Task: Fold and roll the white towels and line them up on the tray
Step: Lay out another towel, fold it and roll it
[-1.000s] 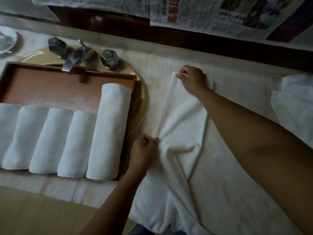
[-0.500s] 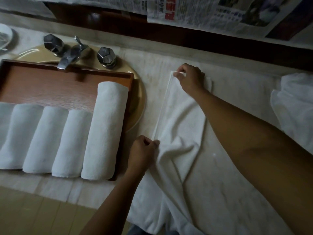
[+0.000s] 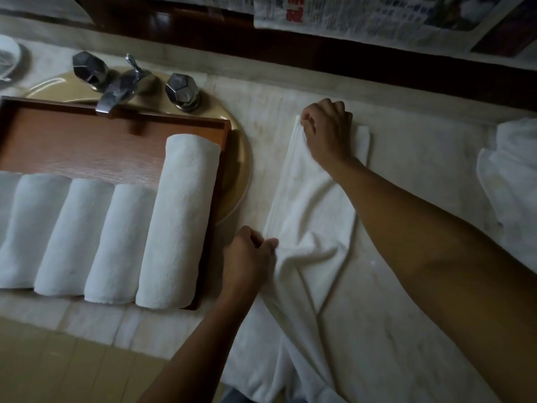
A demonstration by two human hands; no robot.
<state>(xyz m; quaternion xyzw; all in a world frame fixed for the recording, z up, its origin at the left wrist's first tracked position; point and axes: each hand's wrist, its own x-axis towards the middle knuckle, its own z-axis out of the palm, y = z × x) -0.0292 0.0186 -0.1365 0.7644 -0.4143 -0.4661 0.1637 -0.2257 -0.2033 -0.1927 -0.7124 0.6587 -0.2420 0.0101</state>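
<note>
A white towel [image 3: 312,228] lies folded lengthwise on the marble counter, its near end hanging over the front edge. My right hand [image 3: 327,130] pinches the towel's far left corner. My left hand [image 3: 248,258] pinches the same folded left edge nearer to me. Left of the towel, a brown wooden tray [image 3: 87,138] rests over the sink and holds several rolled white towels [image 3: 177,219] side by side.
A chrome faucet [image 3: 122,85] with two faceted knobs stands behind the tray on the tan basin rim [image 3: 241,175]. More white cloth [image 3: 511,181] is heaped at the right edge. Newspaper [image 3: 363,18] covers the wall above. A white dish [image 3: 7,59] sits far left.
Both hands keep their grip on the towel's left edge and have hardly shifted; the camera view drifted slightly.
</note>
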